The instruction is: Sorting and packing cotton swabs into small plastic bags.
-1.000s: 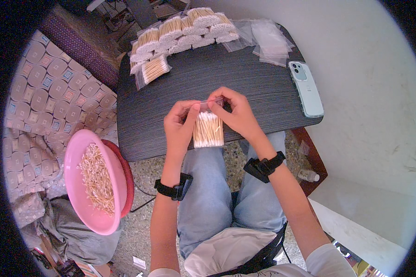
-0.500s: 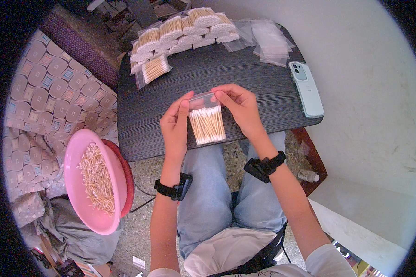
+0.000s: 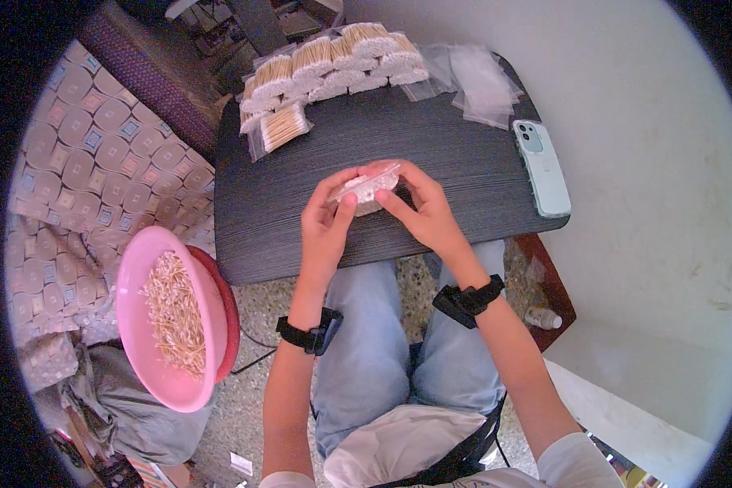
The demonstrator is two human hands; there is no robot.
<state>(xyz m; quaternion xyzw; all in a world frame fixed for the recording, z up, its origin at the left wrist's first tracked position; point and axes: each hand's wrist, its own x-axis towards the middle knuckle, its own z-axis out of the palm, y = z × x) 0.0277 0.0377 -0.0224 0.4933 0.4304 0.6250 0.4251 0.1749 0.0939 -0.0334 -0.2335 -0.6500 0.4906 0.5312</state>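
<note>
Between both hands, above the near part of the dark table, is a clear zip bag of cotton swabs (image 3: 367, 198), tipped so the white tips face up. My left hand (image 3: 327, 213) grips the bag's left side, thumb in front and fingers behind. On the right side my right hand (image 3: 417, 210) holds it the same way, its thumb pressed near the swab tips. The bag's clear top edge slants across between my fingers. Part of the bag is hidden behind the thumbs.
Filled swab bags (image 3: 333, 63) are stacked at the table's (image 3: 431, 154) far edge, with one swab bag (image 3: 283, 128) lying in front. Flat empty zip bags (image 3: 484, 85) and a pale phone (image 3: 542, 169) lie at the right. A pink basin (image 3: 128, 313) with loose swabs stands at the left.
The bag was upright with the swabs' length facing me; now it is tilted, tips up. My hands have moved closer together around it.
</note>
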